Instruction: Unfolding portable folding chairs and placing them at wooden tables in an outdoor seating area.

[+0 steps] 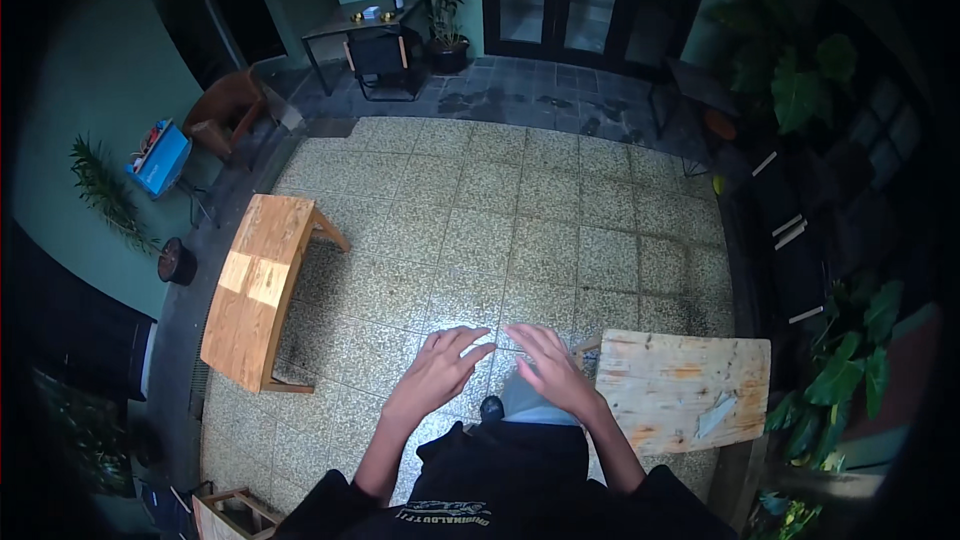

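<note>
My left hand (438,372) and my right hand (551,369) are raised in front of my body, palms facing each other with a small gap between the fingertips. Both hold nothing; their fingers are bent slightly and apart. Below them lies the speckled tile floor (480,240). Nearest to my right hand is a pale, worn wooden table (650,380), with a small light-coloured strip (716,414) lying on it. Farther off on the left stands a brown wooden table (240,330), touched by neither hand.
A brown armchair (225,112), a blue box (163,160) on a stand and a potted plant (177,262) line the left side. At the back are a desk (345,25), a black chair (378,62) and dark glass doors (560,0). Dark chairs (785,210) and leafy plants (850,360) edge the right.
</note>
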Demonstrator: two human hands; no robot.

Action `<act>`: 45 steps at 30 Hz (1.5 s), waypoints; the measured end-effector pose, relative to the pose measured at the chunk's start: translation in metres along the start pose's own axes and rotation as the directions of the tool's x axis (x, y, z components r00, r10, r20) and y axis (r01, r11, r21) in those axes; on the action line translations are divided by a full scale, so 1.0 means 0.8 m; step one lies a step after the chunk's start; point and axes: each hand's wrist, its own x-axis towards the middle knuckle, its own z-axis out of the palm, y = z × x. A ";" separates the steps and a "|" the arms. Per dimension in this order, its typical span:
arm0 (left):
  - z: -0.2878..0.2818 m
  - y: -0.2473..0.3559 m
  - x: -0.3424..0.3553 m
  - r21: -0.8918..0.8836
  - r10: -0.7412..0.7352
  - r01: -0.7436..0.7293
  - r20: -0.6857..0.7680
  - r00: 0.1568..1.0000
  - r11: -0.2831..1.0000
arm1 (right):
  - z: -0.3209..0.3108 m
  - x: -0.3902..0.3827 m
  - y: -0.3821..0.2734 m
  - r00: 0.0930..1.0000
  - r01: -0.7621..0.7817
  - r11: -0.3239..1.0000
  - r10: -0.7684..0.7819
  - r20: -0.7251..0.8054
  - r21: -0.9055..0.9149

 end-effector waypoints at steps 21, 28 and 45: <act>-0.095 -0.415 0.427 -0.039 -0.443 0.441 -0.098 0.891 0.897 | -0.139 0.641 0.338 0.928 0.075 0.996 -0.054 0.369 -0.045; -0.116 -0.589 0.493 -0.035 -0.599 0.603 -0.177 0.781 0.797 | -0.061 0.926 0.373 0.842 0.313 0.949 -0.298 0.451 0.043; -0.362 -1.043 0.855 0.065 -0.403 0.429 -0.245 0.882 0.901 | 0.053 1.405 0.471 0.933 0.217 0.969 -0.242 0.265 0.118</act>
